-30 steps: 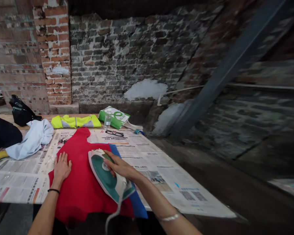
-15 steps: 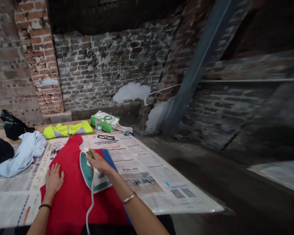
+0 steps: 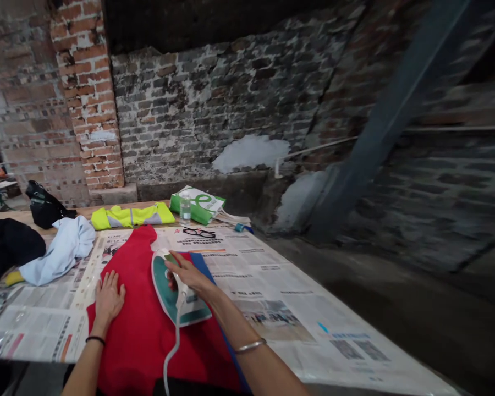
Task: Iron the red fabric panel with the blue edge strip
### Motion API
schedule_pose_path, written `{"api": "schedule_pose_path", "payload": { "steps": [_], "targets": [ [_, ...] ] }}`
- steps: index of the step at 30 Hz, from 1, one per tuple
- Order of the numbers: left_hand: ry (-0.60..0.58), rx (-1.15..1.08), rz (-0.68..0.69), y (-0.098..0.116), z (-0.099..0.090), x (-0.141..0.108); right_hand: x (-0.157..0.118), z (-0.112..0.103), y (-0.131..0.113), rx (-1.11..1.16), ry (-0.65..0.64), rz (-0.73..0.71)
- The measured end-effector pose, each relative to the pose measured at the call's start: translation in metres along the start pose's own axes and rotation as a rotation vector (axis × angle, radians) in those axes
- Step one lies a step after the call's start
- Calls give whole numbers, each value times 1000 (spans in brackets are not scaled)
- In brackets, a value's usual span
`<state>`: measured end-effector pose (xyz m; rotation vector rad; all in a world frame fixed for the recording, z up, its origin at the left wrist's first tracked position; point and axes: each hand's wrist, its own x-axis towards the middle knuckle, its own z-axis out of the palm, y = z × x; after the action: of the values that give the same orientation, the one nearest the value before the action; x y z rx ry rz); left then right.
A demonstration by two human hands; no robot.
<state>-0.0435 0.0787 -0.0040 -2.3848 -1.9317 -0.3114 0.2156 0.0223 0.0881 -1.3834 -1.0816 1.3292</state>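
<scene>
Red cloth (image 3: 136, 330), cut like a garment piece, lies flat over the newspaper, with a strip of blue fabric (image 3: 203, 266) showing along its right edge. My right hand (image 3: 190, 275) is wrapped round the handle of a teal and white iron (image 3: 164, 286), whose soleplate rests on the red cloth. A white cord (image 3: 172, 352) runs from the iron toward me. My left hand (image 3: 109, 297) lies flat on the cloth's left side, fingers spread, holding nothing.
Newspaper (image 3: 272, 275) covers the table. Eyeglasses (image 3: 199, 233), a clear bottle (image 3: 185, 210), a green and white bag (image 3: 200, 203) and a neon yellow garment (image 3: 132, 215) lie toward the back. Left are light blue cloth (image 3: 61, 253), dark cloth (image 3: 8, 242) and a black bag (image 3: 45, 204).
The view has swung left, so everything sits farther right in the picture. My right hand still grips the iron on the cloth, and my left hand stays flat there.
</scene>
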Motion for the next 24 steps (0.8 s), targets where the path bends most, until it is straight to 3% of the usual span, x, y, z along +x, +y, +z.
{"api": "schedule_pose_path", "payload": {
  "steps": [15, 19, 24],
  "targets": [
    [46, -102, -21, 4, 6, -8, -3, 8, 1, -97, 72, 26],
    [37, -106, -27, 5, 3, -9, -25, 6, 6, -148, 77, 53],
    [16, -87, -13, 5, 0, -7, -62, -21, 14, -217, 135, 63]
  ]
}}
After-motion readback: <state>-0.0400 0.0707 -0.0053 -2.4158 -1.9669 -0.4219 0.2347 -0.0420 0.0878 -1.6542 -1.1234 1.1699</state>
